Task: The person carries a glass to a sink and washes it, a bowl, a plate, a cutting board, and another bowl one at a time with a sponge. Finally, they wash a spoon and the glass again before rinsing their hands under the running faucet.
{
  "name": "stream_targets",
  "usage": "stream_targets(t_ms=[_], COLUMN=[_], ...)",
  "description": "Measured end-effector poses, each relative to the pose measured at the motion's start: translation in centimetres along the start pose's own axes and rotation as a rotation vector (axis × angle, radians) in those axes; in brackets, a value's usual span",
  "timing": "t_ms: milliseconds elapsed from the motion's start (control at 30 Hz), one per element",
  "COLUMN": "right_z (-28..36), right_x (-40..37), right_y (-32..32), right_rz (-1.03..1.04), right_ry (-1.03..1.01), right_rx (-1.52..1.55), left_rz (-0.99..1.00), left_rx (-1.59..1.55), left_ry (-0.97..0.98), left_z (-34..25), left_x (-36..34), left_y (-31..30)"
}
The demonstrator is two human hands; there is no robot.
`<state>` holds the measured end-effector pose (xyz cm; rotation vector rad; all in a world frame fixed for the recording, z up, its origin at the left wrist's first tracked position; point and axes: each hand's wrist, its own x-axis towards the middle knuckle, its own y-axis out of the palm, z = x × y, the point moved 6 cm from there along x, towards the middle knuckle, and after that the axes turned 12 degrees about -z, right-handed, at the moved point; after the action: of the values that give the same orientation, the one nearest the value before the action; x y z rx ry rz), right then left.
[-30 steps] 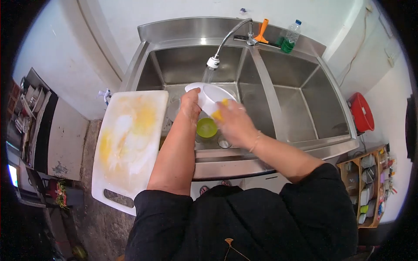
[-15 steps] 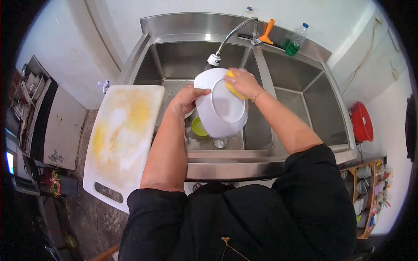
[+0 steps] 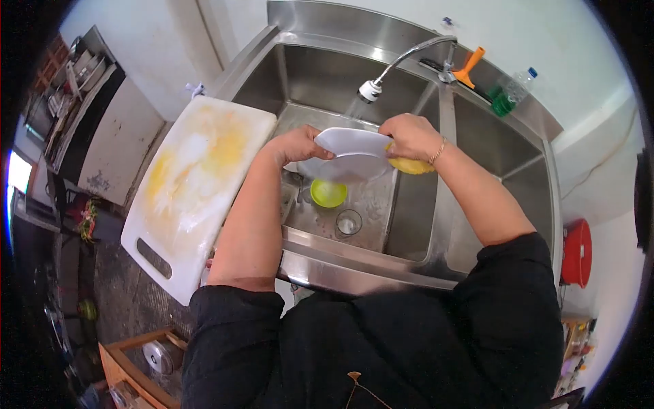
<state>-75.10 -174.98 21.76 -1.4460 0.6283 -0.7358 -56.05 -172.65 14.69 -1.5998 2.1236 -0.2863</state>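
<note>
A white plate [image 3: 354, 146] is held tilted above the left basin, just in front of the faucet head. My left hand [image 3: 300, 145] is closed on its left edge, thumb on the near face. At the plate's right edge, my right hand [image 3: 412, 138] is closed round a yellow sponge [image 3: 411, 165], which bulges out below the fingers. Water runs from the white faucet head [image 3: 370, 91] behind the plate. Under the plate, a lime green bowl [image 3: 329, 193] and a clear glass [image 3: 349, 222] rest on the basin floor. Part of a spoon-like utensil shows left of the bowl.
A stained white cutting board [image 3: 197, 184] lies at the sink's left side. Behind the right basin [image 3: 487, 136] stand an orange-handled squeegee [image 3: 470, 67] and a bottle of green liquid [image 3: 514, 93]. A red basin [image 3: 577, 252] hangs at the far right.
The plate has tipped from facing me to a flatter angle. My right hand and the sponge have moved from its upper face to the right edge. The camera view has shifted.
</note>
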Motion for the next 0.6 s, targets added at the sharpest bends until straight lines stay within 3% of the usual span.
stream_targets(t_ms=[33,133,333,600], right_z=[0.1,0.6,1.6,4.9], right_x=[0.0,0.0,2.1,6.3], right_y=[0.4,0.1,4.3,11.2], right_rz=[-0.11,-0.311,-0.362,-0.346], right_ry=[-0.084,-0.142,-0.152,-0.21], right_rx=[-0.005,-0.056,-0.126,-0.074], left_rz=[-0.024,-0.227,-0.688,-0.654], left_rx=[-0.049,0.045,0.392,0.424], left_ry=[-0.078,0.105,0.188,0.051], left_z=[1.6,1.1,1.8,1.2], left_x=[1.0,1.5,1.8,2.0], left_y=[-0.1,-0.8,-1.2,-2.3])
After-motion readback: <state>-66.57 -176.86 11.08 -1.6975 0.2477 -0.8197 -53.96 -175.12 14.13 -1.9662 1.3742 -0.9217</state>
